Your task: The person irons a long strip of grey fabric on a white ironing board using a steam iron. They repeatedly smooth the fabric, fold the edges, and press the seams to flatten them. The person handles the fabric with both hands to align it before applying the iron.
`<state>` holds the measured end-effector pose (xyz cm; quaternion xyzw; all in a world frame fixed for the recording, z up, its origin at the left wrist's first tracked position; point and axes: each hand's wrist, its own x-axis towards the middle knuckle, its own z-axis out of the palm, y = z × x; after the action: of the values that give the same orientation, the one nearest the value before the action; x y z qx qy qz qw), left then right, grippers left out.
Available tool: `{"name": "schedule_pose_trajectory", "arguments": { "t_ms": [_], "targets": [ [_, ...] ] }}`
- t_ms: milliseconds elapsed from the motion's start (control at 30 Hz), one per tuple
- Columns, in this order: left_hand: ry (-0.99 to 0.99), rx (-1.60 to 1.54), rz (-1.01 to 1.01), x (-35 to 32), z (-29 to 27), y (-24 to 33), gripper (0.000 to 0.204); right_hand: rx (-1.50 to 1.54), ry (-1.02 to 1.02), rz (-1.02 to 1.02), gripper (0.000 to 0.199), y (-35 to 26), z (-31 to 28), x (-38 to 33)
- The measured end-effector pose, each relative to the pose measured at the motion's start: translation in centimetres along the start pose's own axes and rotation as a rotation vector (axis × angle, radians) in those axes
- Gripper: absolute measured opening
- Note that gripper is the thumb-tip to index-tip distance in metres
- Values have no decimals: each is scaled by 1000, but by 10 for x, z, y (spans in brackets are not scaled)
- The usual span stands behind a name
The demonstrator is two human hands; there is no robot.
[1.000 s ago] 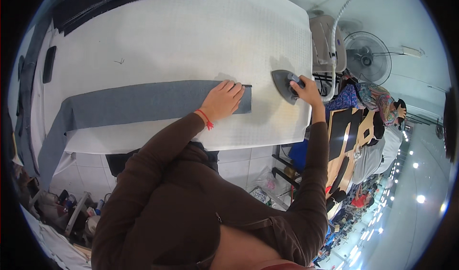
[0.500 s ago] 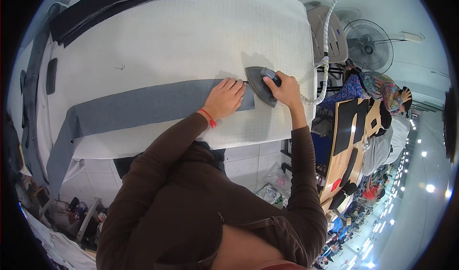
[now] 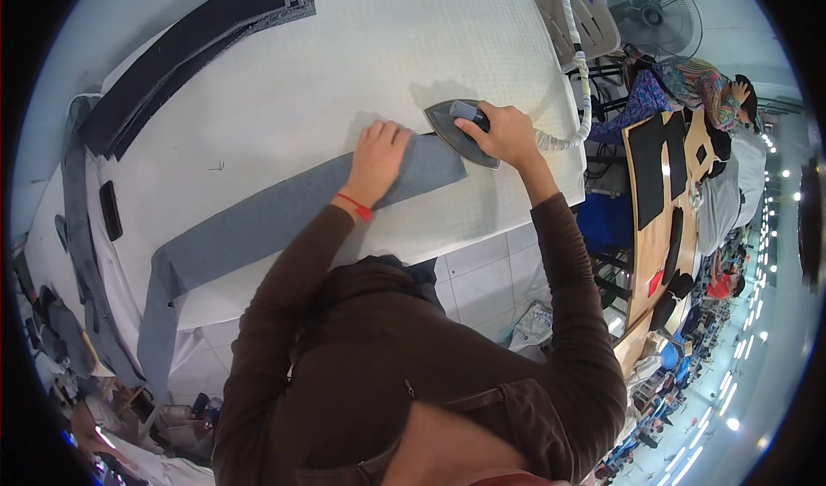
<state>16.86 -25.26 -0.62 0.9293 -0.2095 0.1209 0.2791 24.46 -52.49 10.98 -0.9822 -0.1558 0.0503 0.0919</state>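
My right hand (image 3: 509, 133) is closed around the grey handle of an iron (image 3: 465, 135), whose dark soleplate points to the upper left. The iron's lower left edge meets the right end of a long grey fabric strip (image 3: 258, 214). A small dark sliver shows at the strip's upper edge beside the iron. My left hand (image 3: 379, 161) lies on the strip left of the iron, fingers stretched out past its upper edge. The strip's left end hangs down over the table's near edge.
A pale padded table (image 3: 284, 107) carries a stack of dark fabric pieces (image 3: 185, 56) at the far left. A black oblong object (image 3: 110, 211) lies near its left edge. The iron's wrapped hose (image 3: 585, 99) runs up at the right, by a chair (image 3: 572, 13), fan (image 3: 651, 13) and wooden table (image 3: 647, 271).
My left hand has shifted left along the strip, away from its right end. The iron has come up against the strip's end. The whole view has turned somewhat.
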Motion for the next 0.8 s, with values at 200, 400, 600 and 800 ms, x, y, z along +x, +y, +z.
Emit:
{"name": "schedule_pose_trajectory", "arguments": {
  "t_ms": [200,400,600,800],
  "targets": [
    [12,-6,380,-3,-24,-40,26,59,71,-58,60,-5,5,-3],
    [21,64,511,-6,-23,-39,24,8,34,-39,66,-21,13,0],
    [51,56,529,-5,-22,-41,23,-2,69,-37,67,-35,14,4],
    [60,41,500,-10,-23,-43,22,1,118,-91,66,-47,26,8]
  ]
}}
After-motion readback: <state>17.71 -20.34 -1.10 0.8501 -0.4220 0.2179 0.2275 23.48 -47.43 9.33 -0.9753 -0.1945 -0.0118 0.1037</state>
